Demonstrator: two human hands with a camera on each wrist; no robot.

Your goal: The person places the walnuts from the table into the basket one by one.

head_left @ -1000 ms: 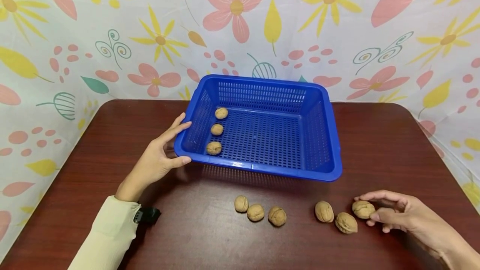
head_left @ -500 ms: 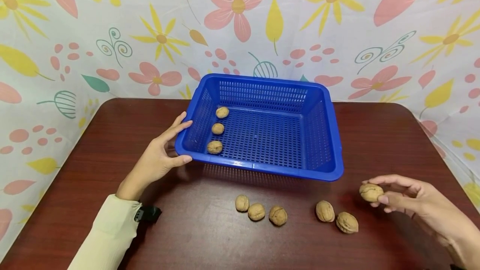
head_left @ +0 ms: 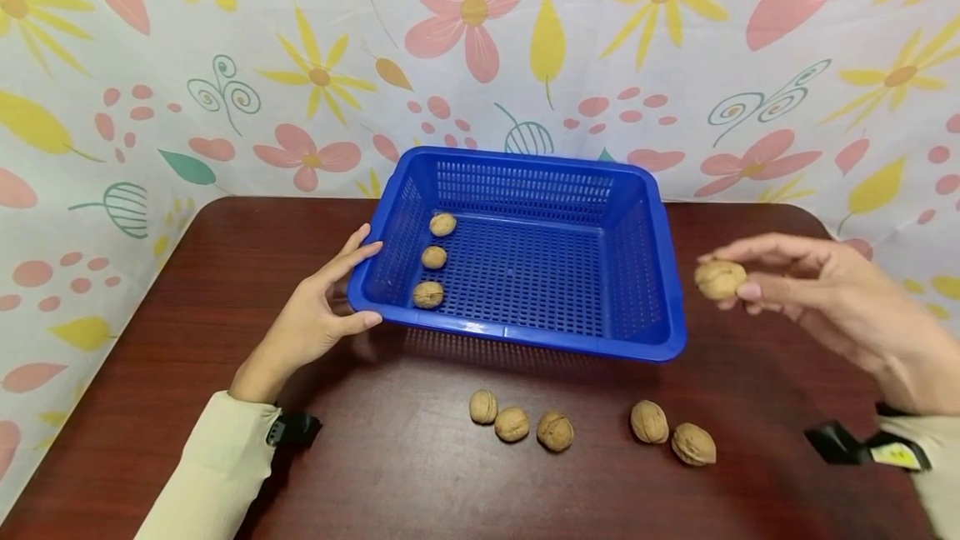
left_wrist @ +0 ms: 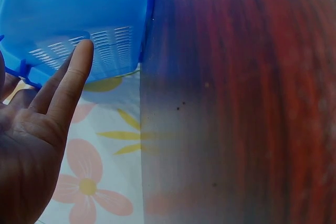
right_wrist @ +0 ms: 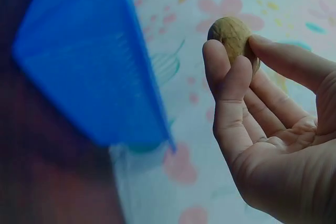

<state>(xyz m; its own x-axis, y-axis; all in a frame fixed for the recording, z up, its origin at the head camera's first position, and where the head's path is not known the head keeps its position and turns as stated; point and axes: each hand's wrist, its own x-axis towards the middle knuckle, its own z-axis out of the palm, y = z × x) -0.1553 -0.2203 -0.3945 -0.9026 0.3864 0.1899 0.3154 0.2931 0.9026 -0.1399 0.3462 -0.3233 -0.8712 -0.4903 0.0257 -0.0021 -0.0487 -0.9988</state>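
A: Where is the round tan walnut [head_left: 720,280] with the wrinkled shell?
B: It is in the air, pinched between the thumb and fingertips of the person's right hand [head_left: 813,290], just beside the right rim of the blue perforated plastic basket [head_left: 637,340] and above the dark red wooden desk [head_left: 390,457]. The right wrist view shows the fingers [right_wrist: 226,72] curled round it from below.

A: What has just changed?
B: A second ago the same hand was low at the desk's front right, closing on that walnut where it lay at the end of a short row. Since then it has lifted it clear and carried it up and back toward the basket. The pick-up looks finished and the carry looks under way.

A: And the left hand [head_left: 315,315]?
B: It has not moved. Its fingers are straight and spread, resting against the basket's front left corner, thumb along the front rim; it steadies rather than clamps. The left wrist view shows a fingertip [left_wrist: 81,51] touching the slotted wall.

A: What lies around?
B: Three walnuts in the basket [head_left: 433,257] sit in a line along its left wall. Near the desk's front edge lie a trio of walnuts [head_left: 513,423] and, to their right, a pair of walnuts [head_left: 671,433]. A flowered cloth [head_left: 480,40] hangs behind the desk.
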